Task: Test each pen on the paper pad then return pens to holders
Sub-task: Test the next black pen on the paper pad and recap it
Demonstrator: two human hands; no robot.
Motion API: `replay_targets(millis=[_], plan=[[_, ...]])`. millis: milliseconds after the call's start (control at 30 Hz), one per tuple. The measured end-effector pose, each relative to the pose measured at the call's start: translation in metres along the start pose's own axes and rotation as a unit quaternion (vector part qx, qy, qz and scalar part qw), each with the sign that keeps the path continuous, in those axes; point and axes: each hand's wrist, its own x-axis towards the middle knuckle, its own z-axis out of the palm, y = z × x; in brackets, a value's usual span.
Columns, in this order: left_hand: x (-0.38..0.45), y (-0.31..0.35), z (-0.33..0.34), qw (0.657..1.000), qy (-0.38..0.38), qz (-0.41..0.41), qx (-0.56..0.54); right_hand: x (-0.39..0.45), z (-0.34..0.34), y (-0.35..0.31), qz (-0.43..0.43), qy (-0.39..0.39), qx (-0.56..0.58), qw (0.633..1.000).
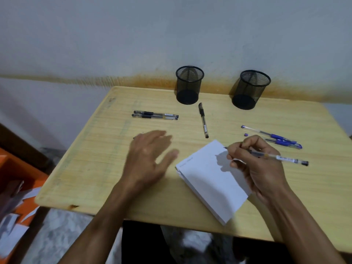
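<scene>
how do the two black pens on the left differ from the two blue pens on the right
The two black pens have black grips and caps; the two blue pens have blue ones. The black pair lies level across the table, touching side by side; the blue pair slants down to the right. The black pair is far from the right hand; the blue pair lies just behind it. Both pairs have clear barrels and lie loose outside the holders.

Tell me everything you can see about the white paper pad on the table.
The paper pad is a thick white block of plain sheets, lying flat on the wooden table and turned at an angle to its edges. Faint small marks show near its far left corner; the rest of the top sheet looks blank. The right hand is over its right side, holding a clear pen with the tip just above or at the far edge; its shadow falls on the page. The left hand is beside the pad, apparently not touching it.
</scene>
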Motion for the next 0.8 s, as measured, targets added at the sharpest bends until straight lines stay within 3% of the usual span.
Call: replay_targets(millis=[67,133,200,267,433,533,667,800], plan=[[0.003,-0.007,-0.008,0.992,0.070,-0.086,0.053,-0.011,-0.010,-0.006,-0.002,0.000,0.017,1.000],[0.008,-0.017,-0.015,0.977,0.040,-0.179,0.111,-0.018,-0.017,-0.010,-0.002,-0.002,0.019,1.000],[0.011,-0.026,-0.018,0.965,-0.012,-0.219,0.146,-0.019,-0.022,-0.009,-0.003,-0.001,-0.004,1.000],[0.011,-0.026,-0.018,0.964,-0.025,-0.216,0.153,-0.021,-0.022,-0.007,0.011,-0.011,-0.021,1.000],[0.006,-0.015,-0.016,0.973,0.025,-0.178,0.148,-0.027,-0.016,-0.002,0.015,0.000,-0.064,0.998],[0.003,0.004,-0.019,0.983,0.051,-0.171,0.046,-0.032,-0.012,-0.001,0.020,0.002,-0.052,0.998],[0.005,0.062,-0.023,0.966,0.067,-0.179,-0.173,-0.036,-0.006,-0.012,0.000,0.014,-0.038,0.999],[0.004,0.084,-0.018,0.975,0.024,-0.065,-0.211,-0.037,-0.002,-0.028,-0.074,-0.011,-0.114,0.991]])
